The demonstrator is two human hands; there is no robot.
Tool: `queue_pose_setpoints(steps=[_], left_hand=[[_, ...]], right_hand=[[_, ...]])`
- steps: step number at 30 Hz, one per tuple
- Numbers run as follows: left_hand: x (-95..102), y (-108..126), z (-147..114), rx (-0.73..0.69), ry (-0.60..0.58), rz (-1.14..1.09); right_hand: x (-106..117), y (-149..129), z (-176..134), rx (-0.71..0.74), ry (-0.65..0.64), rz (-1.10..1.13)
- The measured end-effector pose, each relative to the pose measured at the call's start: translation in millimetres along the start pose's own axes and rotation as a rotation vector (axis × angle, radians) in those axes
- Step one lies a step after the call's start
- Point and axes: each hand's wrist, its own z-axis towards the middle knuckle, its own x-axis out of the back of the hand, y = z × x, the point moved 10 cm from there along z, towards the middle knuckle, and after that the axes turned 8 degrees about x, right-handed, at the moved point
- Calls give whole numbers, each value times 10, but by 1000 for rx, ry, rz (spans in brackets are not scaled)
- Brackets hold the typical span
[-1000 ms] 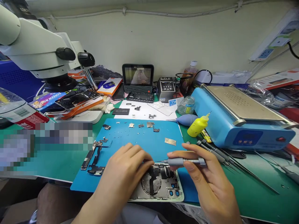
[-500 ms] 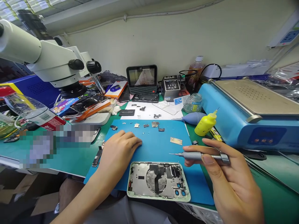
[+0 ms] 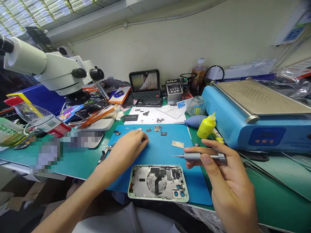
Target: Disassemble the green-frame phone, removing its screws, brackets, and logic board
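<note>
My right hand (image 3: pixel 225 181) grips a slim grey screwdriver (image 3: pixel 198 157), its thin tip pointing left above the blue mat (image 3: pixel 162 153). Under that tip, near the mat's front edge, lies an opened phone housing (image 3: pixel 157 184) with a pale green frame and camera holes at its lower right. Over the mat's left half, my left hand (image 3: pixel 132 142) has its fingers curled downward beside several tiny phone parts; the fingertips and anything between them are hidden. A metal shield piece (image 3: pixel 157 128) and a small dark part (image 3: pixel 164 133) sit just beyond. Closer to my left wrist rest more components (image 3: pixel 108 148).
A microscope (image 3: pixel 60 71) and a red-capped bottle (image 3: pixel 46 118) stand at left. A battery (image 3: pixel 130 117) lies on white paper behind the mat. At right are a yellow bottle (image 3: pixel 206 127), a blue air blower (image 3: pixel 194 121) and a blue heating plate machine (image 3: pixel 257 129).
My left hand has shifted forward toward the small parts, its fingers bending down more. The screwdriver stays in my right hand. The whole view has turned slightly.
</note>
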Motion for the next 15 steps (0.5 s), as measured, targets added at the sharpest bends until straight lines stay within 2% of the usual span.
queue_pose_setpoints(steps=[4, 7, 11, 15], left_hand=[[270, -198, 72, 97, 16, -77], [265, -232, 23, 108, -39, -98], [94, -6, 25, 49, -125, -83], [-135, 409, 269, -43, -194, -42]], right_hand=[[5, 28, 0, -12, -14, 6], [7, 31, 2, -12, -16, 16], [4, 16, 9, -10, -4, 31], [30, 26, 30, -25, 31, 23]])
